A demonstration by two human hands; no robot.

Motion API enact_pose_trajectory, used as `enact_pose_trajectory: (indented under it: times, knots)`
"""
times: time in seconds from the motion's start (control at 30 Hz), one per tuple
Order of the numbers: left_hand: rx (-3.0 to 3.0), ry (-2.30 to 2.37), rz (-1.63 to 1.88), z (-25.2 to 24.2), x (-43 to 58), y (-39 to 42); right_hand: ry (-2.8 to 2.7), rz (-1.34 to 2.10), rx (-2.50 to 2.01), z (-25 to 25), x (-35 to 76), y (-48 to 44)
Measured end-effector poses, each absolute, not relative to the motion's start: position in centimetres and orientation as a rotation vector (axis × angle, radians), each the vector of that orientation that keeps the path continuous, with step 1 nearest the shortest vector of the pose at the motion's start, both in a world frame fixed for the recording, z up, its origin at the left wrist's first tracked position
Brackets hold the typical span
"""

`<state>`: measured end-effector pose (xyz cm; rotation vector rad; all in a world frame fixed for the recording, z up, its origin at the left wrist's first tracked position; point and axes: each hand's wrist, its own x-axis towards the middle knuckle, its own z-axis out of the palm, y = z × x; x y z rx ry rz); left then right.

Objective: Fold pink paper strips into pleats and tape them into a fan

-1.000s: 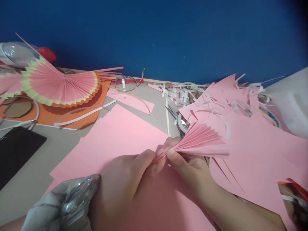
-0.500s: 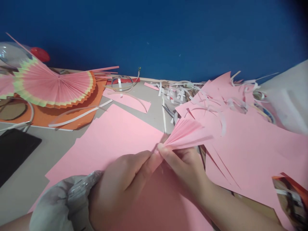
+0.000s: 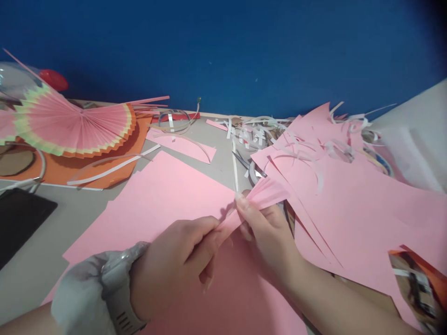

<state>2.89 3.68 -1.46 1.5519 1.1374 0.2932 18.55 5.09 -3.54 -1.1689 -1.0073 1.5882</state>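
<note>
A pleated strip of pink paper point(image 3: 267, 191) is stretched between both hands above the desk, its folds pressed together near the middle and fanning slightly at the far right end. My left hand point(image 3: 185, 253) pinches its near end between thumb and forefinger. Farther along, my right hand point(image 3: 261, 228) is closed on the strip, thumb on top. Beneath the hands lie flat pink paper sheets point(image 3: 164, 188), partly covered by my arms. A watch point(image 3: 120, 293) and a pale scrunchie point(image 3: 78, 298) sit on my left wrist.
At left, a pleated pink paper fan point(image 3: 80, 125) with a yellow-green rim rests on orange paper point(image 3: 122, 174). A black flat device point(image 3: 24, 223) is nearer. More cut pink paper point(image 3: 349, 209) and curled white strips point(image 3: 258, 135) lie right, before a blue wall point(image 3: 223, 51).
My right hand has slid a little farther along the pleated paper, away from my left hand. The fanned end has narrowed. The whole view has shifted slightly.
</note>
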Motion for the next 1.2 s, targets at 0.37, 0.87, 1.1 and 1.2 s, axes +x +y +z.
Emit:
enact_pose_trajectory:
  times: [0.37, 0.87, 1.1, 1.2]
  knots:
    - [1.433, 1.1, 0.24, -1.86, 2.41, 3.97, -0.597, 1.6, -1.022, -3.84, 18.5, 5.71]
    - [1.444, 1.064, 0.185, -1.34, 2.29, 4.51, -0.532, 1.632, -1.065, -3.39, 18.7, 5.74]
    - [1.463, 1.059, 0.168, -1.34, 2.19, 4.36, -0.551, 1.623, -1.067, -3.34, 18.6, 5.69]
    - [1.462, 1.062, 0.175, -1.38, 2.22, 4.34, -0.606, 1.633, -1.055, -3.28, 18.67, 5.48]
